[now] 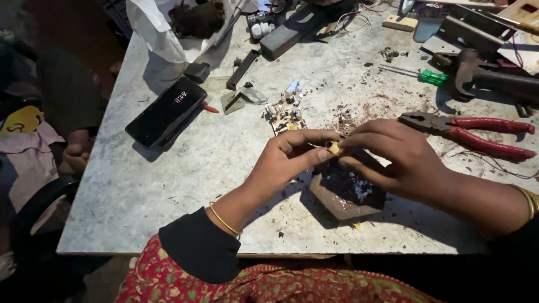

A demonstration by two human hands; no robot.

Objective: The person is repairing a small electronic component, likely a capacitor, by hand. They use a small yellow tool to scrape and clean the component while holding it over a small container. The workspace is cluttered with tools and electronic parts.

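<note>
Right now I have both hands raised just above the counter (168,191), meeting over a dark, rusty hexagonal metal block (347,193) that sits near the front edge. My left hand (286,160) and right hand (393,160) pinch between their fingertips a small pale yellowish part (334,148); each grip is closed on it from its own side, thumb and forefinger tight, which I judge steadies so tiny a piece while it is pulled or twisted. It is held in the air directly above the block, not resting on it, and the block's top is littered with dark crumbs and pale flecks, so the block seems to serve as a working base that catches debris. Just beyond my left fingers lies a small circuit board (285,115), close enough to reach. Red-handled pliers (466,133) lie beside my right hand, jaws pointing toward it, kept handy. A dark phone (167,111) rests well to the left, out of the mess, and a green-handled screwdriver (424,75) lies farther back
</note>
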